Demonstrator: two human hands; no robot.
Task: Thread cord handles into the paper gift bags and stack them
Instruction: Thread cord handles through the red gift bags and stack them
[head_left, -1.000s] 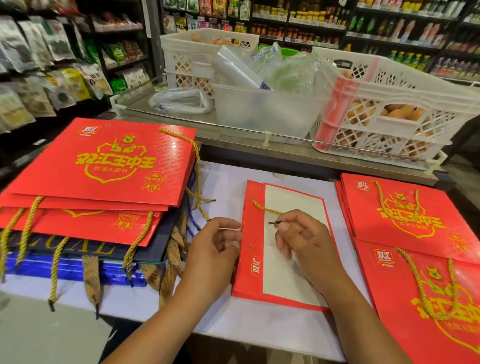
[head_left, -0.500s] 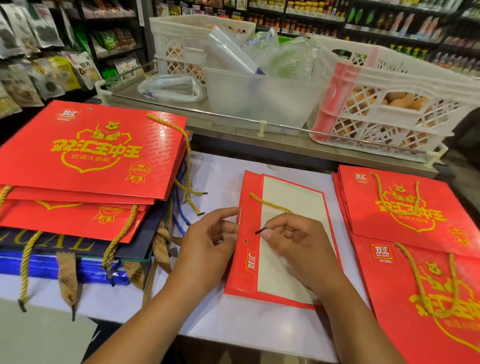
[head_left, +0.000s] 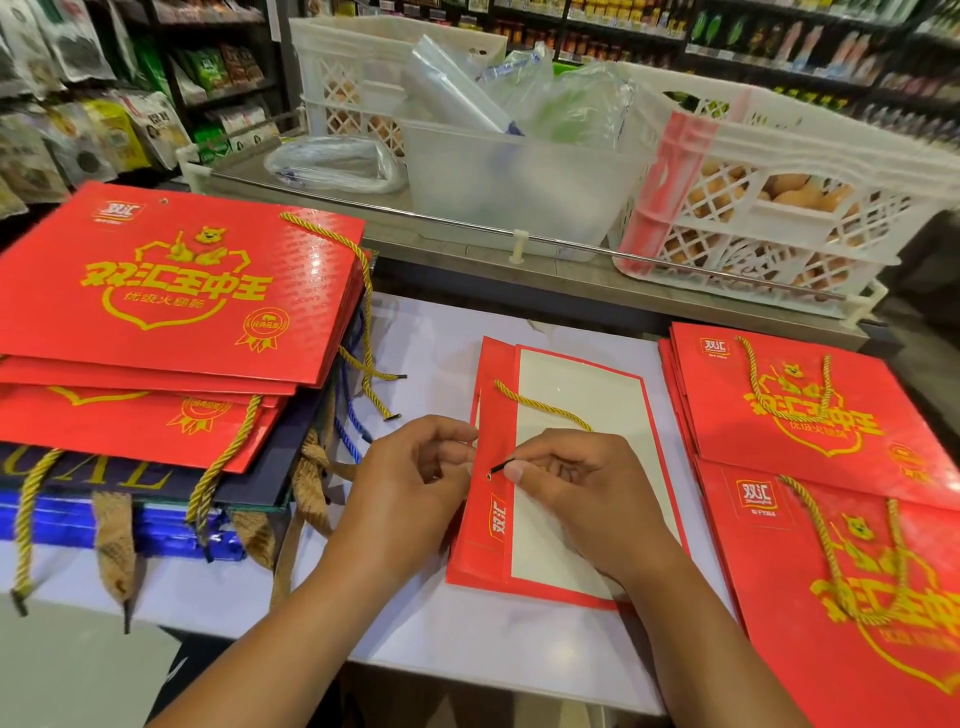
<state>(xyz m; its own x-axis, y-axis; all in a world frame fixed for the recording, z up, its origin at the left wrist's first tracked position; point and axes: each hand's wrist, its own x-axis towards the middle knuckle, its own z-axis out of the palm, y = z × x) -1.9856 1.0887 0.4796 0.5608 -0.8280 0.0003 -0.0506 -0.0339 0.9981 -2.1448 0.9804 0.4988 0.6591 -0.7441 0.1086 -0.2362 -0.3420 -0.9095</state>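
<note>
Red glossy card makes up the flat paper gift bag lying on the white bench, its long axis running away from the person, its white-faced panel up and its eyelet edge toward the left. A twisted gold cord lies slantwise across the bag's far half, running from the upper left down toward the right hand. That hand's grip is closed on the cord's stiff black tip, pinched between thumb and fingers; the tip points left and slightly down, its end at the small metal eyelet just beyond the fingertips. The left hand rests beside the bag's left edge, fingers curled, fingertips at the edge near the eyelet; whether it grips the card cannot be told.

To the left sits a stack of finished red bags with gold cords, above dark and blue ones. To the right, more red bags lie overlapped. Behind stand a white lattice crate and a translucent plastic tub.
</note>
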